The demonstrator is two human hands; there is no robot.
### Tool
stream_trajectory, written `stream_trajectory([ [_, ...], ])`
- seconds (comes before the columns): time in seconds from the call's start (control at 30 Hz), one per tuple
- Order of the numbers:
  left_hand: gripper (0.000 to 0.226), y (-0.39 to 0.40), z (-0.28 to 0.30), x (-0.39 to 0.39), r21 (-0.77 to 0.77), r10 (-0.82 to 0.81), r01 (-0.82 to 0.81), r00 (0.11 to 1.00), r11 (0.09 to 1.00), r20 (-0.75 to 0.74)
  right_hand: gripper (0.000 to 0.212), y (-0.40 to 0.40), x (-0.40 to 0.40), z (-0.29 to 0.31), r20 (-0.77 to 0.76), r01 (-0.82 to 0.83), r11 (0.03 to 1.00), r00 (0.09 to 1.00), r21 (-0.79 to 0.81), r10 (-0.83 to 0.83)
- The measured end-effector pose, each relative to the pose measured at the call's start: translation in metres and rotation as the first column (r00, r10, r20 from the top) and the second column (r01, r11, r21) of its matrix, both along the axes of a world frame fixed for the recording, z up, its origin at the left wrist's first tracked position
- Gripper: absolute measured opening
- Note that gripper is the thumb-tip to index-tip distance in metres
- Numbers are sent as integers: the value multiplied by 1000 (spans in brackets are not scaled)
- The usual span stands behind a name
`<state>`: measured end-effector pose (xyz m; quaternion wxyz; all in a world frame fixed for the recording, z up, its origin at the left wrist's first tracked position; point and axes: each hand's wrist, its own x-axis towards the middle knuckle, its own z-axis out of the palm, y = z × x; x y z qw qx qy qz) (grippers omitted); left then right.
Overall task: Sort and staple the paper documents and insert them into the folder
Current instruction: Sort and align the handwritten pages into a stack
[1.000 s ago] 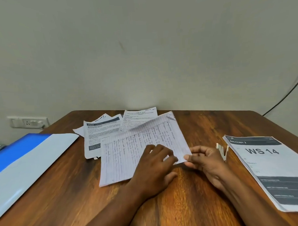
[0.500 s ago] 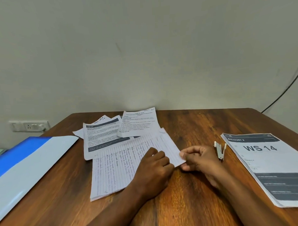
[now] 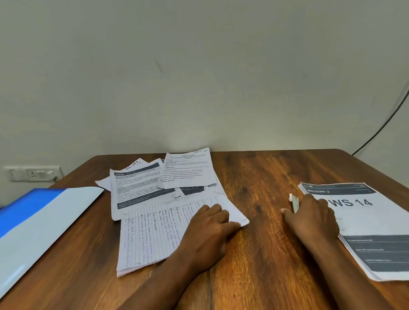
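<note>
Your hands are apart: one on paper, one at the stapler.

Your left hand presses, fingers loosely bent, on the handwritten lined sheets; your right hand curls around the small white stapler, beside the "WS 14" stack.

You have one view only, the head camera, worn on the person's head, wide-angle, looking forward and down across the wooden table toward the wall. It sits close: both forearms enter from the bottom edge. No second view shares anything.
</note>
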<state>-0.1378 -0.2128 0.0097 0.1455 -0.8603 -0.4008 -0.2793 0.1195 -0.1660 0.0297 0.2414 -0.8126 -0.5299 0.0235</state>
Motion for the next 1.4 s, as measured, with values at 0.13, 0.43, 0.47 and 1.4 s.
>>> stream_trajectory([
  [0.13, 29, 0, 0, 0, -31, 2, -2, 1000, 1000, 9, 69, 5, 0, -4, 9, -32, 999, 999, 31, 32],
  [0.43, 28, -3, 3, -1, -42, 18, -18, 1000, 999, 2, 40, 10, -1, -8, 4, -166, 983, 986, 77, 166],
  [0.47, 28, -3, 3, 0, -39, 23, -23, 1000, 999, 5, 39, 10, -1, -9, -59, -206, 975, 976, 80, 211],
  [1.4, 16, 0, 0, -1, 213, 291, -287, 957, 934, 13, 36, -13, -46, 11, -986, -658, 734, -81, 165, 148],
])
